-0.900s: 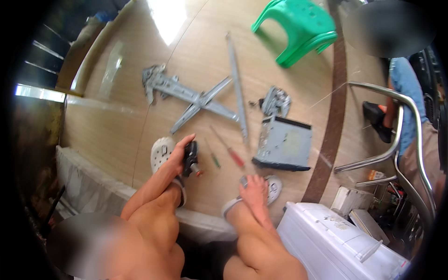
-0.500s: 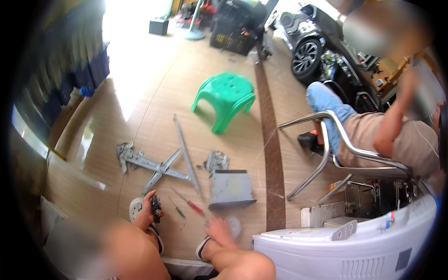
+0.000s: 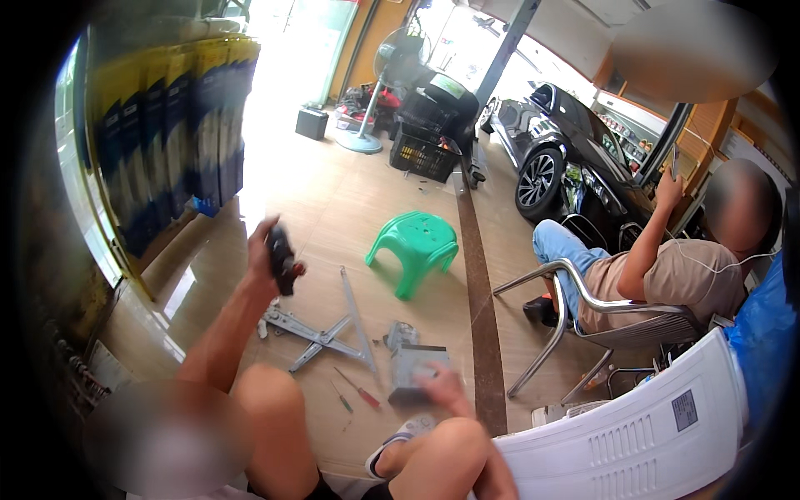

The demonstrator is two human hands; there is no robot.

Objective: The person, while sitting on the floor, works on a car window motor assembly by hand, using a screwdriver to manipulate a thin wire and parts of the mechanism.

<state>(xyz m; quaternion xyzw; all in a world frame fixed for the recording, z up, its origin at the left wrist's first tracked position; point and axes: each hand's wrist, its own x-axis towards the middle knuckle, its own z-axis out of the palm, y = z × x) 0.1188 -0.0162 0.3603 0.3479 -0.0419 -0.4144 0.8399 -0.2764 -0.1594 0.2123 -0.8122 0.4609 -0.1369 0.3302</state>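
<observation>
Raised at mid-left, my left hand [image 3: 260, 250] is closed around a small black part [image 3: 281, 260] with a reddish bit on its side; I cannot make out its exact kind. My right hand [image 3: 443, 390], smeared by motion, is over or beside a grey metal box [image 3: 408, 367] on the floor; its fingers cannot be read. Behind that box sits a small silver metal part [image 3: 402, 335]. A crossed-arm metal window regulator [image 3: 321, 336] lies left of it, with a long bar [image 3: 354, 308]. Nearer me are a red-handled screwdriver [image 3: 367, 397] and a green-handled one [image 3: 344, 402].
A green plastic stool [image 3: 417, 233] stands ahead. To the right, a seated person [image 3: 667, 275] holds up a phone in a metal-framed chair [image 3: 575, 333]. A white plastic panel [image 3: 617, 433] is at lower right. Hanging packages [image 3: 175, 133] line the left; a black car [image 3: 567, 142] is beyond.
My left hand has lifted the black part from near my foot to well above the floor. My right hand has moved from beside my foot to the metal box. The view has tilted up.
</observation>
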